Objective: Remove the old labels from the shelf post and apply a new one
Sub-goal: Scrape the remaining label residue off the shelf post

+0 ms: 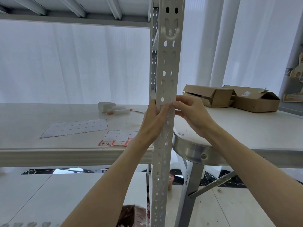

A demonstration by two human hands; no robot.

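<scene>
1. Both hands on shelf post (165,66), just above shelf (49,153) front edge.
2. Left hand (151,123) wrapped around post's left side, fingers across its face.
3. Right hand (191,113) pinching at post's right edge; pinched item too small to tell.
4. Label sheet (119,138) with red-bordered labels at shelf front edge, near post.
5. Emptied sheet (75,128) mid-shelf.
6. Cardboard boxes (229,98) at table's (246,128) far edge.

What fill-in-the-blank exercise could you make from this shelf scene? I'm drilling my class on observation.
1. Both hands, left hand and right hand, meet at the perforated shelf ____.
2. The label sheet on the shelf has labels with ____ borders.
3. The handwritten label beside "4-2" reads ____.
4. On the table to the right sit two cardboard ____.

Missing words: post; red; 4-1; boxes
</scene>
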